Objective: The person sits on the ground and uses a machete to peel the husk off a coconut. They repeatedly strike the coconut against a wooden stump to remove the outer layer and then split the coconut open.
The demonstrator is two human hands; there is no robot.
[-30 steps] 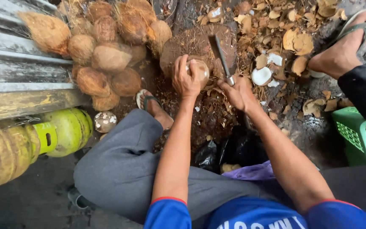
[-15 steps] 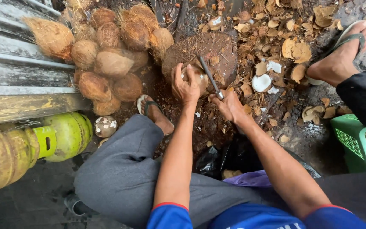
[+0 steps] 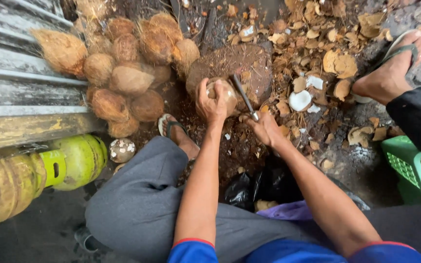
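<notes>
My left hand [image 3: 209, 103] grips a small brown coconut [image 3: 225, 92] and presses it onto a round wooden chopping block [image 3: 249, 65]. My right hand [image 3: 266, 129] is closed on the handle of a cleaver [image 3: 243, 96], whose blade rests against the right side of the coconut. Both forearms reach forward from blue sleeves with red trim. My left foot in a sandal [image 3: 174, 129] sits just left of the block, below my grey-trousered knee.
A heap of husked coconuts [image 3: 123, 78] lies at the left against corrugated metal sheeting [image 3: 10, 63]. Broken shell pieces [image 3: 317, 63] litter the ground at right. Another person's sandalled foot [image 3: 391, 73], a green crate [image 3: 408, 168], green gas cylinders [image 3: 30, 170] and a black bag [image 3: 254, 187] surround me.
The cleaver has come down from a raised position to rest against the coconut. My right hand has dropped lower and nearer. My left hand still holds the coconut on the block.
</notes>
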